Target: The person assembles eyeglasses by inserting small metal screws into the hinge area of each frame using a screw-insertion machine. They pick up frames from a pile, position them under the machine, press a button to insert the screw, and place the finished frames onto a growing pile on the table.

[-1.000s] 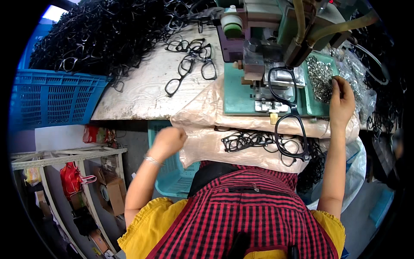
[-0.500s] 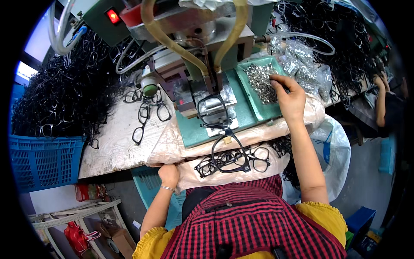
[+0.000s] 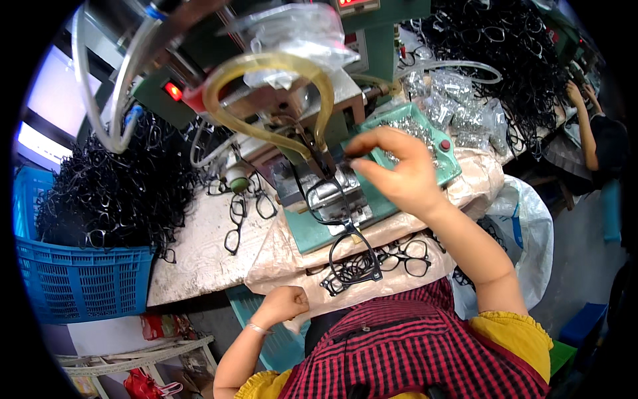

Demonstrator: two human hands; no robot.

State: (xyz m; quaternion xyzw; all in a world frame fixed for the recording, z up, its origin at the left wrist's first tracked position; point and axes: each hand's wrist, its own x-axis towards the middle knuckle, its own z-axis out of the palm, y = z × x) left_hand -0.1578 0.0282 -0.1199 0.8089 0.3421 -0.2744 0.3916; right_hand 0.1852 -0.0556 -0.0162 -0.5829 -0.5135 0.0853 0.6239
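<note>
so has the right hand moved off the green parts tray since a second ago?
Yes. The right hand has come off the green parts tray toward the machine's clamp, pinching something small.

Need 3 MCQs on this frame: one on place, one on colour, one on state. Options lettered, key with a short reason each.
1. Where does the blue basket heaped with black frames stand?
A. at the person's left, by the bench edge
B. on the machine
C. at the person's right

2. What colour is the tray of small metal parts?
A. red
B. green
C. white

3. How is the left hand held?
A. flat and open on the bench
B. closed in a fist at the bench's near edge
C. gripping the yellow hose

Key: 1 A, the basket fills the picture's left side beside the bench. 2 B, the tray's rim beside the right hand is green. 3 B, the fingers are curled in, low by the wrapped bench edge.
</note>
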